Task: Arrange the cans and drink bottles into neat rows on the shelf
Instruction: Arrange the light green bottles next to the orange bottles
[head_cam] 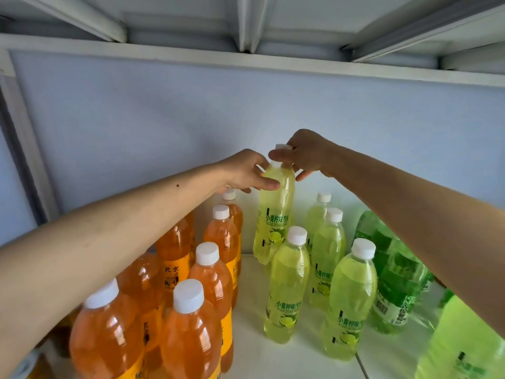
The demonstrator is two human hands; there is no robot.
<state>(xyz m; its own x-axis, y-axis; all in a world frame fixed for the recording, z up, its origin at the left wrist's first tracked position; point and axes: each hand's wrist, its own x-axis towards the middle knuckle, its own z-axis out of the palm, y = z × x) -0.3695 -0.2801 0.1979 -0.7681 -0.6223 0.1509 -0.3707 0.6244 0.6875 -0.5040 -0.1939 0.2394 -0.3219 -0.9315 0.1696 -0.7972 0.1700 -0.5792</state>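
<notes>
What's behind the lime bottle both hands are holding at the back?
Only the bare pale blue back panel shows behind the held lime bottle; no bottle stands there. The right hand covers its neck and most of the cap, the left hand its shoulder.

The lime bottles (pixel 287 291) read 小青柠味汽水 on their labels — an orange bottle (pixel 175 258) shows 北京.

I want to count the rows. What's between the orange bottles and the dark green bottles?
In the head view, yellow-green lime bottles stand between the orange bottles and the dark green bottles. Both hands hold the rearmost one.
</notes>
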